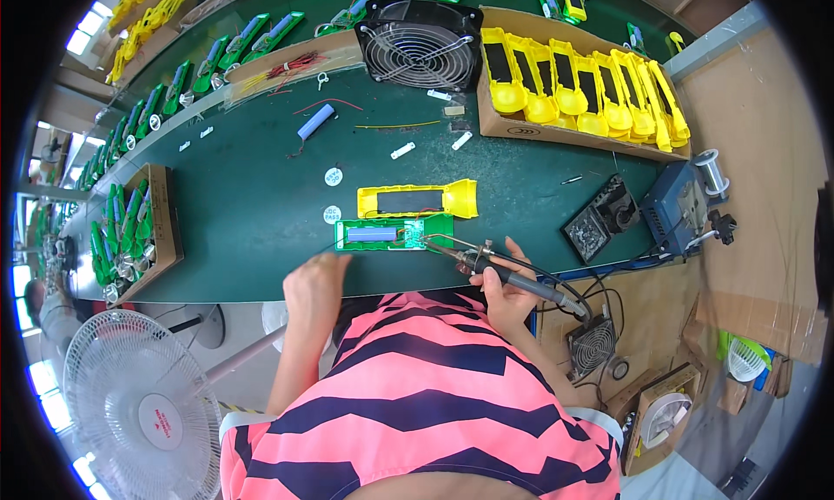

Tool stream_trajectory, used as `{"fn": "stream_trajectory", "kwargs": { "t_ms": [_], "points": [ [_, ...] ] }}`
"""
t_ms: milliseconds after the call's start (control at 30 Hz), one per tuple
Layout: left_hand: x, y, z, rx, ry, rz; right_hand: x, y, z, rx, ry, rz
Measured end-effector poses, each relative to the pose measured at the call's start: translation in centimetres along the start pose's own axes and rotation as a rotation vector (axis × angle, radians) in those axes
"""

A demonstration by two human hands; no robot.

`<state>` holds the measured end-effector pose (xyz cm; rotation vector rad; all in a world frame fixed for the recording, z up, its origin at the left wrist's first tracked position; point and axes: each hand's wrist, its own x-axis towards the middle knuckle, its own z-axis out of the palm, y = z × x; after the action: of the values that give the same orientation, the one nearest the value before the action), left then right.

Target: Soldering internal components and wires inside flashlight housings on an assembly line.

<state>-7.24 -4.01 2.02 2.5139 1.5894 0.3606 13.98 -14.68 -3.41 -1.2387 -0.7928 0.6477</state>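
A green plastic torch housing (350, 245) lies open near the table's front edge. Inside it are a blue-violet battery cell (372, 234) and a small circuit board (412, 233) with thin wires. A grey-handled soldering iron (519, 279) is in my right hand (506, 302), its metal tip reaching the board's right end. At the housing's lower left corner is my left hand (313, 293), fingers bent and drawn together; what they may pinch is hidden. Directly behind the green housing lies a yellow housing half (465, 199) with a dark panel.
A black fan (420, 46) stands at the back, beside a carton (556, 142) of yellow housings. At right are a soldering station (676, 206), a solder spool (711, 172) and a black tray (599, 222). Another carton (165, 218) at left holds green housings. A loose battery (316, 121) lies behind.
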Motion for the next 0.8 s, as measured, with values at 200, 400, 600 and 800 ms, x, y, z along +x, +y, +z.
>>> {"fn": "stream_trajectory", "kwargs": {
  "t_ms": [200,400,600,800],
  "points": [
    [2.2,1.2,-0.7,-0.094,0.336,0.394,0.4,0.1,-0.2,-0.113,-0.041,-0.051],
    [2.8,2.1,3.0,-0.463,0.224,0.499,0.2,-0.9,0.4,0.018,0.043,0.093],
    [3.2,2.4,2.8,-0.284,0.108,0.598,0.5,0.0,-0.4,-0.122,-0.009,-0.035],
    [3.4,2.4,2.7,-0.226,0.052,0.619,0.6,-0.7,0.6,0.015,0.056,0.11]
  ]
}}
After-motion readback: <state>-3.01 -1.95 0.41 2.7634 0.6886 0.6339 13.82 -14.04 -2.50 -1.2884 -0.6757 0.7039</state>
